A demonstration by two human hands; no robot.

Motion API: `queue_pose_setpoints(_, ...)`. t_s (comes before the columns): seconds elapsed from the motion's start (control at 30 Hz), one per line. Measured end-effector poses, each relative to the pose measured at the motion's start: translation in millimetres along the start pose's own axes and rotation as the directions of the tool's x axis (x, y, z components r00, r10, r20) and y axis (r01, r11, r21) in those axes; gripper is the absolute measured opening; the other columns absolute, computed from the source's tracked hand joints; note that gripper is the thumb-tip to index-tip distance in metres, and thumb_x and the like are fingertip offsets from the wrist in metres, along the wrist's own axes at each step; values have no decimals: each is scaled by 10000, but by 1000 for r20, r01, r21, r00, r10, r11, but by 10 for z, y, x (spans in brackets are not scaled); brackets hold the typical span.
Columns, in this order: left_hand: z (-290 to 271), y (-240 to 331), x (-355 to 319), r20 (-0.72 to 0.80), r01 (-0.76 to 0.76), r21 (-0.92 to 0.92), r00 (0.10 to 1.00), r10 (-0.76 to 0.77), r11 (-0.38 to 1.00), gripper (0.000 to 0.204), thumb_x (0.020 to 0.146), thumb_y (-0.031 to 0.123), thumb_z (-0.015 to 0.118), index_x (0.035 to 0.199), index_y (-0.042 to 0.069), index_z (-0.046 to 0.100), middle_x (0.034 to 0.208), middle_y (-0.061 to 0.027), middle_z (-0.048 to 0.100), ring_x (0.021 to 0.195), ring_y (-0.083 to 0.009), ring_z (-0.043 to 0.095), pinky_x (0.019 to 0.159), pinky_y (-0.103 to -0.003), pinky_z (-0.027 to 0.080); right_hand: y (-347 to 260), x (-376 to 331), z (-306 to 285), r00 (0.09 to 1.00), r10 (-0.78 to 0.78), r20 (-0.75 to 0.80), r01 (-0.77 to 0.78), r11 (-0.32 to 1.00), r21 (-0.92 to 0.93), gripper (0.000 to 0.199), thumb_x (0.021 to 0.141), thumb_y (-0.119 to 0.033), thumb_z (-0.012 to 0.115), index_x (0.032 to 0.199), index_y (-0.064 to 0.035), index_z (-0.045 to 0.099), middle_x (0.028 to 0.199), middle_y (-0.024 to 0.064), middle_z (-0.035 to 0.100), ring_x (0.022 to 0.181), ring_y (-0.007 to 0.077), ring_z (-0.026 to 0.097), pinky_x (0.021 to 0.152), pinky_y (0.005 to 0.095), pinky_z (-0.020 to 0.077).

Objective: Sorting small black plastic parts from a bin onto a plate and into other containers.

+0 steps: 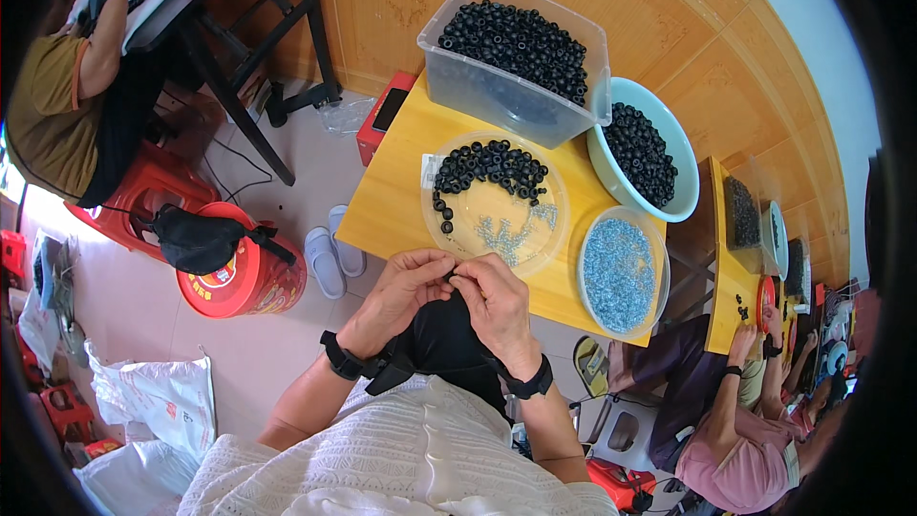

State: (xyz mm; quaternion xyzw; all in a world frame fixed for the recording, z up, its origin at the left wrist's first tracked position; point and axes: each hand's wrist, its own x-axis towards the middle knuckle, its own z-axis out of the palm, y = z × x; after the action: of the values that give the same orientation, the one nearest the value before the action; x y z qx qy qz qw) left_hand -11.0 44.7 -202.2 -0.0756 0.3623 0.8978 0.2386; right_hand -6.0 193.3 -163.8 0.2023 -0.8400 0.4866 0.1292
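Pinching a tiny black ring [453,274] between the fingertips of both hands, just above the lap and at the near edge of the yellow surface [387,201]. Left hand [399,291] and right hand [495,301] meeting at the tips, fingers narrow and closed around the small piece; too small to tell if a screw is also sitting there. Judging the ring as very light, probably rubbery and slightly soft, easy to drop, so best gripping by the outer rim with thumb and forefinger.

Wearing black bands on both wrists, with a dark cloth [441,339] lying under the hands.

Just beyond the hands, resting on the surface, a clear round tray [554,229] holding more black rings in an arc and a small scatter of silvery screws. Beside it, to the right, a clear bowl [659,272] filled with shiny pale-blue screws. Further away, a clear box [516,100] heaped with matte black rings, and a pale green basin [683,148] with the same rings.

On the floor at the left, standing a red bucket [253,277] with a black bag on top, near grey slippers [334,248]. Sitting nearby, other persons at the left and at the lower right.
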Motion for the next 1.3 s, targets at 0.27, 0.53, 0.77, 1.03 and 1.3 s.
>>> queue_pose_setpoints(0.27, 20, -36, -6, 6, -5, -18, 1000, 5, 1000, 140, 877, 146, 581, 942, 34, 633, 825, -10, 624, 679, -62, 575, 631, -189, 484, -26, -25, -3, 997, -5, -76, 4, 1000, -13, 138, 743, 65, 617, 871, 17, 597, 760, 118, 559, 658, 262, 586, 567, 297, 461)
queue_pose_setpoints(0.53, 41, -17, -30, -29, -63, 49, 998, 64, 997, 139, 871, 102, 577, 966, 10, 621, 865, -39, 628, 744, -104, 606, 671, -209, 513, -30, -31, -92, 975, 214, 64, -223, 957, 188, 149, 755, 51, 628, 899, 14, 614, 770, 97, 598, 637, 172, 608, 562, 245, 485)
queue_pose_setpoints(0.77, 40, 49, -107, 58, -60, 242, 997, 47, 968, 187, 857, 61, 576, 1005, -50, 600, 930, -123, 639, 821, -172, 644, 739, -264, 543, 89, -18, -253, 877, 349, 331, -445, 848, 286, 110, 751, 18, 658, 853, 17, 615, 719, 64, 607, 664, 114, 610, 589, 212, 492)
queue_pose_setpoints(1.03, 31, 48, -134, 139, 11, 226, 989, -43, 974, 147, 820, 20, 604, 954, -40, 609, 888, -129, 642, 752, -185, 657, 697, -277, 556, 217, -26, -263, 763, 432, 481, -646, 540, 539, 63, 798, -58, 654, 817, -7, 622, 726, 0, 603, 613, 44, 551, 555, 181, 468)
queue_pose_setpoints(1.3, -27, 7, -117, 128, 2, 129, 992, -19, 992, 154, 818, 25, 610, 963, -25, 592, 899, -131, 632, 741, -178, 657, 681, -257, 555, 692, 405, -342, 961, 273, -45, -276, 932, -235, 84, 761, -74, 611, 770, 9, 625, 742, 134, 604, 631, 256, 598, 594, 353, 490)
